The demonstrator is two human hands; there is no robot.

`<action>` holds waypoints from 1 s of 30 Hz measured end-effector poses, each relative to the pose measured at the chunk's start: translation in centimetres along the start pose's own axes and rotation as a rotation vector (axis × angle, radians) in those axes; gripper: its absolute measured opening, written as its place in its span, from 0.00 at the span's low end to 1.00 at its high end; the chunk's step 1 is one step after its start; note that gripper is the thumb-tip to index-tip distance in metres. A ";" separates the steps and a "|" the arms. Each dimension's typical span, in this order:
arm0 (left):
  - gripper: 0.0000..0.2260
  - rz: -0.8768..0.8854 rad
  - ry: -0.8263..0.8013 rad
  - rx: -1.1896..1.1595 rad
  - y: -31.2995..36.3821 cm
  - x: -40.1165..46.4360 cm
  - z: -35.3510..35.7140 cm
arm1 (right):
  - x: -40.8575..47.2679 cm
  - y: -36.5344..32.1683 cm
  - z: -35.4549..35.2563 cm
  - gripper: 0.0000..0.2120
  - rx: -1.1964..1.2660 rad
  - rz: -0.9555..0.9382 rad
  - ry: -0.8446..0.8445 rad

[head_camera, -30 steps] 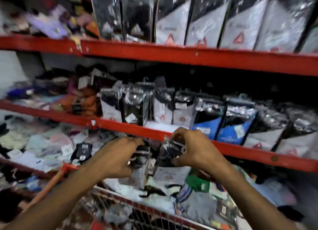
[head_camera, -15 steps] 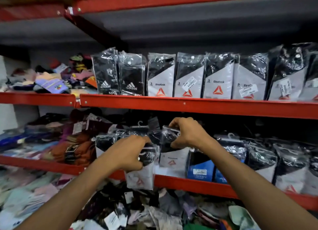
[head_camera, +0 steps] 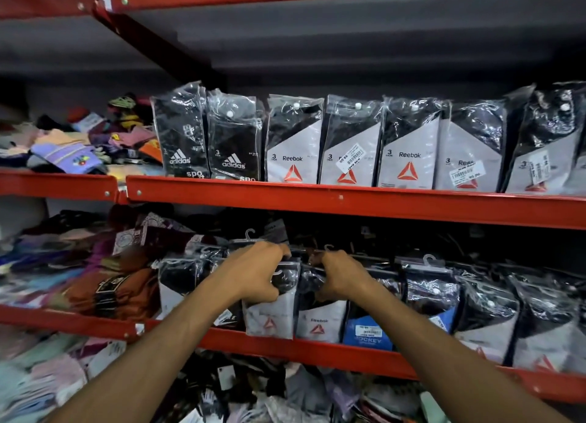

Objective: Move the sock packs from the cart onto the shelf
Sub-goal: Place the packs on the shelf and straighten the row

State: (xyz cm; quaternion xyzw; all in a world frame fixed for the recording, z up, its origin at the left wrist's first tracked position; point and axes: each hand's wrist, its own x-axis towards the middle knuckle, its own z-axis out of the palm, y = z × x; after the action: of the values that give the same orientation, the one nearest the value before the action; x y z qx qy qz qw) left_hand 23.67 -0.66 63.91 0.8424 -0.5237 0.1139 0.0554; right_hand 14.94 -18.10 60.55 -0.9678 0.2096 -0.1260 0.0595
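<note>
My left hand (head_camera: 253, 273) grips the top of a black-and-grey Reebok sock pack (head_camera: 272, 315) at the front of the middle red shelf (head_camera: 317, 353). Its lower edge hangs just in front of the shelf lip. My right hand (head_camera: 341, 275) is closed on the top of a second Reebok sock pack (head_camera: 320, 324) that stands on the same shelf, right beside the first. Both packs sit in a row with other packs, between a black pack to the left and a blue pack (head_camera: 367, 334) to the right. The cart is out of view.
The upper red shelf (head_camera: 348, 200) carries a row of Adidas and Reebok packs (head_camera: 348, 143). Loose coloured socks (head_camera: 73, 150) are piled at the left of both shelves. Orange socks (head_camera: 117, 289) lie left of my hands. Mixed socks fill the bottom shelf (head_camera: 253, 391).
Both hands rose from the cart with one pack each and reached the middle shelf. The view tilted up, so the cart dropped out of sight. The right pack now stands in the row.
</note>
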 end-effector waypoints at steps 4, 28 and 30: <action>0.36 -0.016 -0.014 -0.021 0.0 1.5 1.2 | -0.5 0.5 0.4 0.24 -0.060 -0.031 0.075; 0.25 0.037 0.299 -0.091 -1.1 2.4 10.8 | -1.2 0.7 7.4 0.24 0.039 -0.120 0.410; 0.24 0.040 0.335 -0.103 -1.3 2.6 11.2 | -1.1 0.8 7.7 0.24 0.047 -0.127 0.425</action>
State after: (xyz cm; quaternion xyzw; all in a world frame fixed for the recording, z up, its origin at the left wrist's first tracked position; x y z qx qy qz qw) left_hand 27.39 -4.71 53.76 0.7971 -0.5290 0.2269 0.1826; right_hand 15.66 -17.90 52.77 -0.9291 0.1528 -0.3355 0.0285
